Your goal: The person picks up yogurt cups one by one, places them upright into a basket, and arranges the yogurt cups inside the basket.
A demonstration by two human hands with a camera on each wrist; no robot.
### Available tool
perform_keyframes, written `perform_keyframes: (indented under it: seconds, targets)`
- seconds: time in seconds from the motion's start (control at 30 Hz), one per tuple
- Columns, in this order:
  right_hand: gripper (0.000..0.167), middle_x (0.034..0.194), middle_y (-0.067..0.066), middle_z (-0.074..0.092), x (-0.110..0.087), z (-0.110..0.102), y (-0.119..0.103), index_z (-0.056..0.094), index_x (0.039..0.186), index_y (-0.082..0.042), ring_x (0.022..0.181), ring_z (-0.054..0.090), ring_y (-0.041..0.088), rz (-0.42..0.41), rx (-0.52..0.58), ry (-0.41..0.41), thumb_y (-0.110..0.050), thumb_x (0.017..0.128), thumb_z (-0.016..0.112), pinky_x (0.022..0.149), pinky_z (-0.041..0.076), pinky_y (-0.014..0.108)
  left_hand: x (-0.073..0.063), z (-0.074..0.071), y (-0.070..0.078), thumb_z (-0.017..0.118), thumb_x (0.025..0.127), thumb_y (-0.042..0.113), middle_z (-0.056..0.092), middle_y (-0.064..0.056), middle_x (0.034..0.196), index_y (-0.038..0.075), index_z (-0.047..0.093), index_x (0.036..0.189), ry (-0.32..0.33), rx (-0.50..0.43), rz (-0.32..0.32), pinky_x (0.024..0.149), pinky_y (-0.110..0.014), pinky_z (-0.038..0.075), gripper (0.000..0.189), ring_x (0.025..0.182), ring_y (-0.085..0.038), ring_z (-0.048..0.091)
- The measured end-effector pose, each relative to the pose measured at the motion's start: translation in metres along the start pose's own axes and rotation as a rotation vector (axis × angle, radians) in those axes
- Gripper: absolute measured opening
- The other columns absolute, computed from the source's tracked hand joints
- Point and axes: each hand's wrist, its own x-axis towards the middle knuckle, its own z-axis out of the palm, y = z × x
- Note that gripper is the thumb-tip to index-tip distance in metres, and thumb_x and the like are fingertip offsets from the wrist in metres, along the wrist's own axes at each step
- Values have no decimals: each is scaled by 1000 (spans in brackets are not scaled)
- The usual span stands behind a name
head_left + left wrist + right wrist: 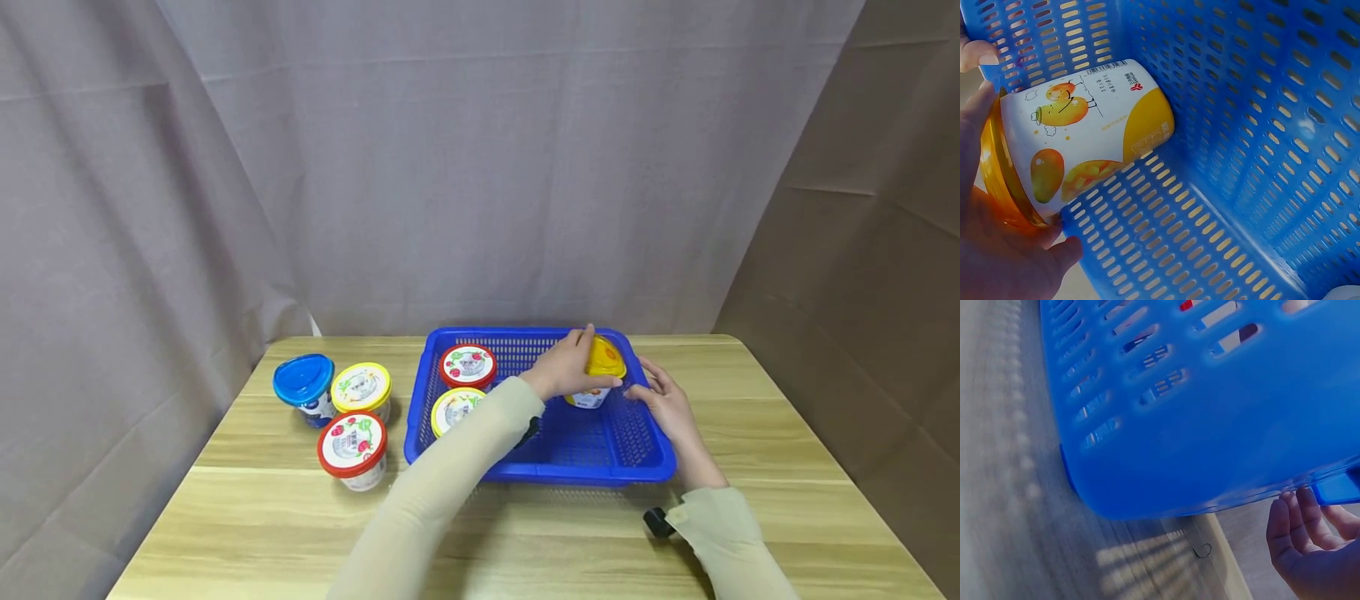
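Note:
My left hand (564, 367) holds a yellow-lidded cup (606, 357) by its lid, in the back right part of a blue plastic basket (577, 475). Mango pictures cover the white side of this cup (1094, 125) in the left wrist view, where its base points toward the basket wall. My right hand (670, 408) grips the basket's right rim, thumb on the inner side. From the right wrist view, the fingers (1297, 525) curl up under the rim from outside. A red-lidded tub (468, 365) and a yellow-lidded tub (448, 408) stand in the basket's left part, the latter partly behind my left sleeve.
Left of the basket, a blue-lidded cup (303, 379), a tub with a yellow rim (362, 387) and a tub with a red rim (352, 446) stand close together on the wooden table (555, 550). A grey curtain (480, 183) hangs behind.

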Motion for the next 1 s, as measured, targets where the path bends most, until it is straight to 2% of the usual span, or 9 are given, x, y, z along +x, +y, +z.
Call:
perform_keyframes:
  seconds: [0.37, 0.53, 0.8, 1.0]
  targets:
    - [78, 97, -22, 62, -1, -1, -2, 28, 160, -12, 81, 63, 3, 5, 19, -1, -12, 92, 64, 72, 55, 22, 3, -2, -1, 62, 87, 70, 40, -11, 155, 9, 18, 162, 13, -42, -12, 103, -33, 48, 106, 125, -20, 53]
    - [77, 100, -18, 63, -2, 0, -2, 28, 160, -10, 80, 63, 2, -1, 18, 6, -10, 91, 64, 72, 55, 21, 4, -6, -1, 63, 87, 69, 40, -12, 154, 10, 20, 162, 16, -59, -12, 105, -35, 47, 104, 128, -20, 51]
    - [78, 96, -21, 62, 0, 1, -5, 29, 160, -12, 79, 62, 0, 6, 8, 18, -12, 90, 65, 72, 53, 20, 4, -29, -4, 61, 89, 68, 35, -11, 160, 11, 22, 162, 11, -68, -3, 111, -37, 41, 100, 142, -23, 41]
    - [78, 95, -21, 62, -4, 2, -6, 30, 159, -11, 79, 62, 1, 11, -5, 22, -11, 90, 65, 72, 53, 20, -2, -53, -22, 55, 93, 68, 33, -13, 161, 10, 23, 161, 23, -58, -17, 114, -39, 38, 95, 144, -25, 37]
